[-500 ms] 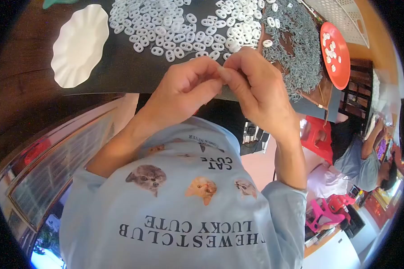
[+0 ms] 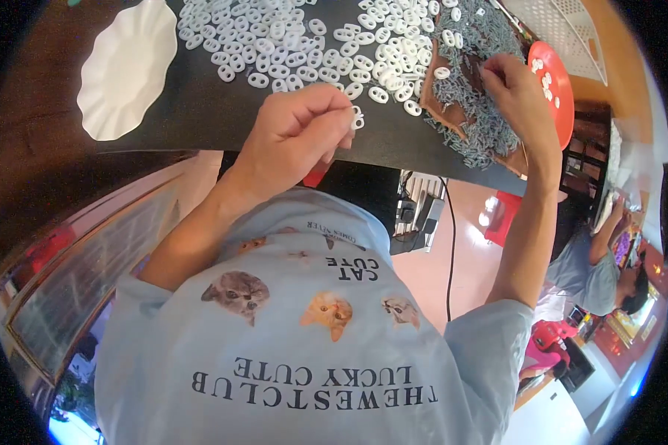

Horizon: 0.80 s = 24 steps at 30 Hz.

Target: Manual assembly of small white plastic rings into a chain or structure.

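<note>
White two-holed piece [image 2: 358, 119] pinched in the grip of the left hand [image 2: 301, 135], by the near edge of the black bench [image 2: 215, 111]. The right hand [image 2: 521, 96], fingers bent, is at the grey pegs [image 2: 490, 137] spread to the right; whether its grip holds anything cannot be told. Loose white ovals [image 2: 263, 48] cover the far middle, between a wavy dish [image 2: 126, 70] at left and a red plate [image 2: 563, 73] at right.
</note>
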Available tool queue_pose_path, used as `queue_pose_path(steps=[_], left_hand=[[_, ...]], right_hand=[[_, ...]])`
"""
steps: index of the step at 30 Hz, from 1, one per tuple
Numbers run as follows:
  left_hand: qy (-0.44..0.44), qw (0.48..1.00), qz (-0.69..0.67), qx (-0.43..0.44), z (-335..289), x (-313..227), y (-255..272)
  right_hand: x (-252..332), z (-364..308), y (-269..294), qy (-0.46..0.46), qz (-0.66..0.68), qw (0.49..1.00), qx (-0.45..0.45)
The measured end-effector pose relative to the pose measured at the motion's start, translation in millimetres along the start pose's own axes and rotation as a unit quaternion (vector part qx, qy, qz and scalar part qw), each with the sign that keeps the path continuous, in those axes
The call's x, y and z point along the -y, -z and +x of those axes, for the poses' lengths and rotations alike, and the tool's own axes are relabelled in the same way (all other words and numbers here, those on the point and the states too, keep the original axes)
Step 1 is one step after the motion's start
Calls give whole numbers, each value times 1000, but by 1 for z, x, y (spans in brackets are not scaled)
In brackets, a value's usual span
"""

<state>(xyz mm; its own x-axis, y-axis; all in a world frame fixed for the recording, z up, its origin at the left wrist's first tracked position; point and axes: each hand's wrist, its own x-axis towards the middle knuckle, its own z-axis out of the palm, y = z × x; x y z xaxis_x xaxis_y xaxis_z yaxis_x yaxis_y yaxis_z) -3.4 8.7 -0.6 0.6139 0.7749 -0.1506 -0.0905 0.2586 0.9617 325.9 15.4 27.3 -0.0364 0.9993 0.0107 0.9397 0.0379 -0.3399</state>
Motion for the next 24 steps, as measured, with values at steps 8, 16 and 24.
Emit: queue_pose_path(steps=[8,16,24], left_hand=[[5,1000,17,2,-2,1,6],[-11,1000,19,-22,2,3,3],[-5,999,18,-27,1,6,5]], right_hand=[[5,12,-7,-15,-53,998,39],[2,6,-5,-19,-39,999,18],[2,7,-13,39,-49,998,29]])
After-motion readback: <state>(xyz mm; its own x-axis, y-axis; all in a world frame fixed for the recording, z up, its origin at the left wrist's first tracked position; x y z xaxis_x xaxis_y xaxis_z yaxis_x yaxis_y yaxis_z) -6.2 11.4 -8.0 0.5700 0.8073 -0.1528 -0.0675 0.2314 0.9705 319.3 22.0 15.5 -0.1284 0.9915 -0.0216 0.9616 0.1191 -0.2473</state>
